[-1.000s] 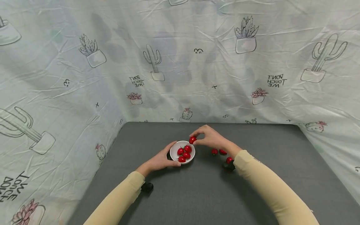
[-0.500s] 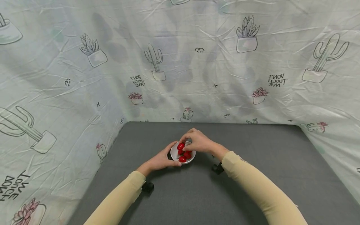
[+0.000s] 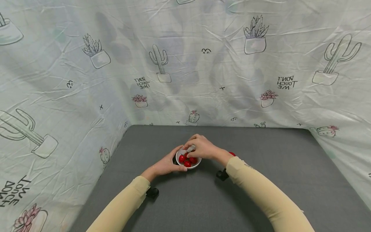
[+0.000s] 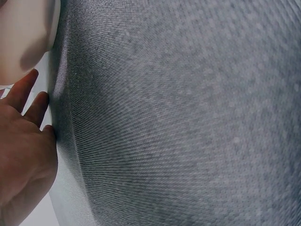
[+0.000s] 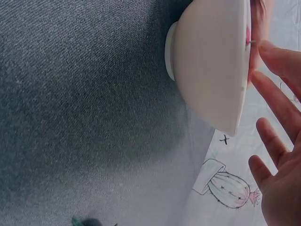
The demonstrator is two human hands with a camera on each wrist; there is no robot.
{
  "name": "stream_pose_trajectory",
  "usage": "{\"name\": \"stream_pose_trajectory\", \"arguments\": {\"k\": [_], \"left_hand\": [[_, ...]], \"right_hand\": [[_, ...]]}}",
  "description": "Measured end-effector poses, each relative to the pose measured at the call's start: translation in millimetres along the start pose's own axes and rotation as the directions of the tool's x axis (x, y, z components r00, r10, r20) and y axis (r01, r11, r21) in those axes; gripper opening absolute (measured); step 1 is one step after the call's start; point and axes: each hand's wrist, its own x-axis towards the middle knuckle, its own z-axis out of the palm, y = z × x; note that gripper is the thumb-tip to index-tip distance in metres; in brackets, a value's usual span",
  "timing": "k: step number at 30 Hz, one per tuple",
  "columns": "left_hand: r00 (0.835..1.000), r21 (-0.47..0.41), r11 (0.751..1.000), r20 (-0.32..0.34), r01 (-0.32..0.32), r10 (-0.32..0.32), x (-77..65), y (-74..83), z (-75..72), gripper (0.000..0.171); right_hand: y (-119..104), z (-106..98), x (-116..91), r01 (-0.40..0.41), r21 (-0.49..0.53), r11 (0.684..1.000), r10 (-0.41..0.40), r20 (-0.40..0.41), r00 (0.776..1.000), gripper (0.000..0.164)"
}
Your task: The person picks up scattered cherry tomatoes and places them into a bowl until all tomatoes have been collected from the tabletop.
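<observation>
A white bowl (image 3: 191,149) with several red cherry tomatoes (image 3: 187,163) in it sits on the dark grey table. My left hand (image 3: 166,164) holds the bowl from the left, thumb along the near side and index finger toward the far side. In the left wrist view, the other fingers of the left hand (image 4: 28,146) spread below the bowl's wall (image 4: 28,33). Over the bowl's right side is my right hand (image 3: 203,147), its fingers loosely bent at the rim. The right wrist view shows the right hand (image 5: 282,136) with fingers apart beside the bowl (image 5: 211,61), no tomato visibly held.
Another red tomato (image 3: 232,154) lies on the table, mostly hidden behind the right wrist. A dark roundish thing with green leaves (image 5: 89,221) shows at the lower edge of the right wrist view. A cactus-print cloth (image 3: 185,80) hangs behind the table (image 3: 185,199).
My right hand has moved left over the bowl with a tomato and let go of it; that tomato now lies among the others. The left hand has stayed on the bowl.
</observation>
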Motion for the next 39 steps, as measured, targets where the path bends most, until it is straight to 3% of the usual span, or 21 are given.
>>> {"name": "stream_pose_trajectory", "arguments": {"k": [18,39], "left_hand": [[1.000,-0.025,1.000,-0.006,-0.007,0.006,3.1,-0.7,-0.4,0.102],[0.999,0.008,1.000,-0.041,0.010,-0.010,2.8,-0.2,1.1,0.103]], "right_hand": [[9.2,-15.0,-13.9,-0.023,0.034,0.999,0.024,-0.042,0.999,0.031],[41.1,-51.4,-63.6,-0.089,0.071,0.993,0.096,-0.103,0.990,0.034]]}}
